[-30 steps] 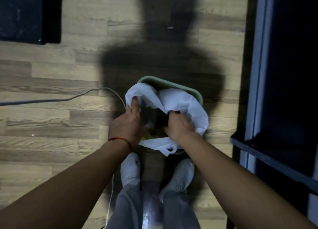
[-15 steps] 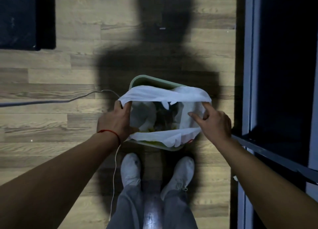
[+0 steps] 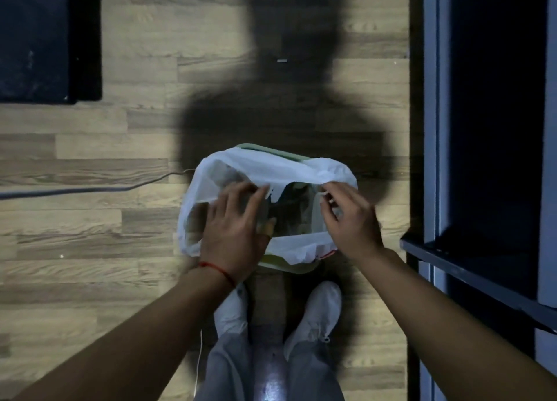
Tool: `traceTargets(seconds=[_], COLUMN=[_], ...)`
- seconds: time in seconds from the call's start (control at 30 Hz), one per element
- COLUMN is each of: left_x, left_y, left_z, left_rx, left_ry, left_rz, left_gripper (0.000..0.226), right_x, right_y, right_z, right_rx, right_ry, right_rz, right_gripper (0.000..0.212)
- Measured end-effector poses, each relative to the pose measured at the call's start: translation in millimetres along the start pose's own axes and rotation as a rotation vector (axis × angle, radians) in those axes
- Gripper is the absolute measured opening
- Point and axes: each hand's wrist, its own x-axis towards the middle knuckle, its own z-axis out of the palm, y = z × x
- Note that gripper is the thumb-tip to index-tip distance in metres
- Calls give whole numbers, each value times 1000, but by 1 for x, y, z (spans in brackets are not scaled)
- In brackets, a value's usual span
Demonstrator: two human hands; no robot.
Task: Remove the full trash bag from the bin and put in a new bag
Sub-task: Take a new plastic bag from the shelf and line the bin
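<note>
Both hands had moved inward from the left and right sides of the bag's rim, where they held it stretched half a second before, to positions over the bag's mouth. Left hand (image 3: 232, 228): released, with fingers spread and nearly straight across the left half of the trash bag (image 3: 271, 168) and fingertips reaching a fold of the far rim. Motion blur hid whether any fingertip caught the film. Right hand (image 3: 351, 219): fingers curled, thumb and forefinger pinching the film at the far right of the rim. A red string bracelet (image 3: 217, 269) circled the left wrist.

The trash bag sat inside the bin (image 3: 286, 266), its white rim standing loose above the bin's pale green edge. That edge showed only at the far and near sides. Contents in the mouth were dark and could not be identified.

The bin stood on a wood-plank floor (image 3: 90, 234), just ahead of two white shoes (image 3: 232, 313). The person's shadow (image 3: 286, 99) covered the floor beyond the bin. A grey cable (image 3: 90, 189) ran in from the left edge toward the bin's side. A thin white cord (image 3: 199, 355) lay beside the left shoe. A dark flat object (image 3: 36, 38) was cut off at the upper left. A dark shelf unit (image 3: 482, 265) was cut off at the right, its interior too dark to read.
</note>
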Motion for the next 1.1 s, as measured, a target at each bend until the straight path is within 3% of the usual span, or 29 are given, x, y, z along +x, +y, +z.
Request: traceTargets(seconds=[0.13, 0.3, 0.43, 0.57, 0.8, 1.0, 1.1], left_x=[23, 55, 68, 73, 104, 103, 86], left_y=[-20, -42, -48, -48, -49, -63, -63], left_z=[14, 23, 34, 38, 45, 53, 47], left_rx=[5, 52, 44, 16, -52, -164, -234], left_ry=[-136, -237, -297, -259, -214, -273, -202], left_rz=[-45, 62, 12, -61, -216, -336, -282], left_gripper=[78, 96, 105, 108, 121, 125, 122], right_x=[4, 17, 24, 38, 64, 68, 55], right_y=[7, 15, 17, 19, 26, 35, 32], right_z=[6, 14, 22, 26, 27, 28, 22], right_rx=[-3, -108, -143, -60, 61, 109, 135], right_ry=[-59, -153, -329, -395, -482, -507, -464], right_rz=[-45, 3, 126, 263, 483, 630, 620], right_gripper=[42, 63, 76, 91, 99, 94, 101])
